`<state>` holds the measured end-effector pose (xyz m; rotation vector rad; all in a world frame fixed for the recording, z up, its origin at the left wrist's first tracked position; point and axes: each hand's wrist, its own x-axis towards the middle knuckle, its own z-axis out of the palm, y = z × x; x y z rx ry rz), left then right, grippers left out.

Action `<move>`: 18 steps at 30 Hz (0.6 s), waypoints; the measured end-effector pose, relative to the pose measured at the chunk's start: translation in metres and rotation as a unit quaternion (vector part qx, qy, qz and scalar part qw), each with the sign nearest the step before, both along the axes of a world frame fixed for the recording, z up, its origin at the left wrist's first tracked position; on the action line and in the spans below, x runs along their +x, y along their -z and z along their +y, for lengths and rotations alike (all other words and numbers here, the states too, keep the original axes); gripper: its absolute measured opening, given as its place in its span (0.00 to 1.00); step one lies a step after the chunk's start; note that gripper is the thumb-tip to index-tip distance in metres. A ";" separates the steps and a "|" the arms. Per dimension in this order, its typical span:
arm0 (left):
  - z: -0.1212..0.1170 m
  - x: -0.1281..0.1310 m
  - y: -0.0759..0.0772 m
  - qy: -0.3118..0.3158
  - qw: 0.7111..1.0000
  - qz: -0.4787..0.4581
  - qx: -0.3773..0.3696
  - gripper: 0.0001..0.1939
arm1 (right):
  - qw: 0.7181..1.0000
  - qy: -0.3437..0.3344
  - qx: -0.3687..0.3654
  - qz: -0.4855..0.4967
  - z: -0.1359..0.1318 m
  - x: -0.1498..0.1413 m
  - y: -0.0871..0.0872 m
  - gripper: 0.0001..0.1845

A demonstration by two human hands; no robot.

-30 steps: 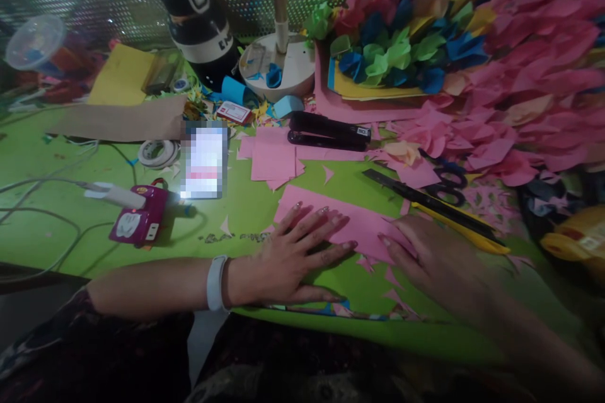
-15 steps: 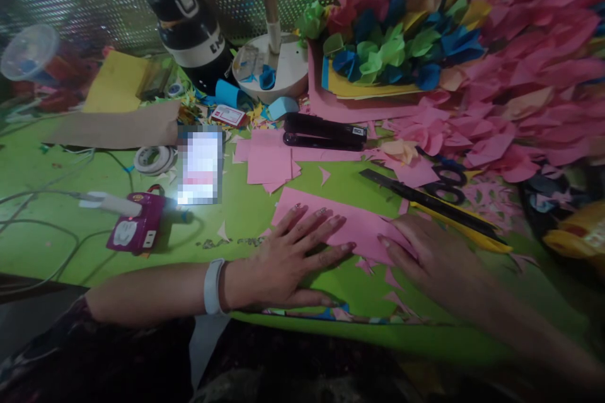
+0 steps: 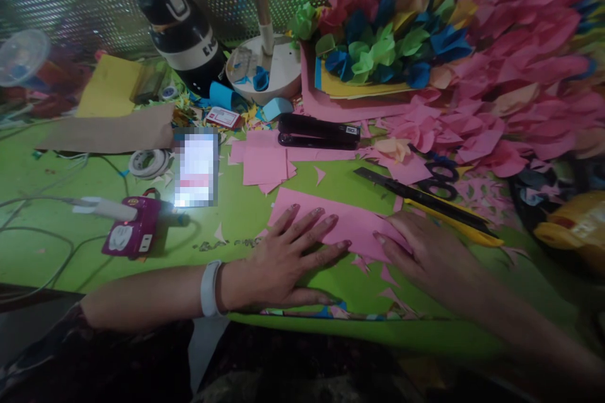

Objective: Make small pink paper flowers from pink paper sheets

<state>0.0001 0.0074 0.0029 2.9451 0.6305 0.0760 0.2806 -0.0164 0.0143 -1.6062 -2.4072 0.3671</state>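
Observation:
A strip of pink paper lies slantwise on the green table in front of me. My left hand rests flat on its left part, fingers spread. At the right end of the strip, my right hand pinches the paper between thumb and fingers. Just beyond that hand are a yellow and black utility knife and black-handled scissors. A stack of pink paper squares and a black stapler lie farther back.
Pink paper flowers pile up at the right, beside green and blue ones. A dark bottle and a fan base stand behind. At the left are a lit phone, tape rolls and a purple corded adapter.
The whole view has shifted slightly, so things appear a little farther left. Both hands keep the same hold on the pink paper.

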 end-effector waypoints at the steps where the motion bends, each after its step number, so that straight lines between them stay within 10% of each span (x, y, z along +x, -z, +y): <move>1: 0.000 0.000 0.000 0.001 1.000 -0.001 -0.001 0.46 | 1.000 0.005 -0.002 0.001 0.000 0.000 0.000 0.15; 18: 0.000 0.001 -0.001 -0.005 1.000 -0.001 -0.004 0.46 | 1.000 0.011 -0.021 0.004 0.000 -0.002 -0.003 0.15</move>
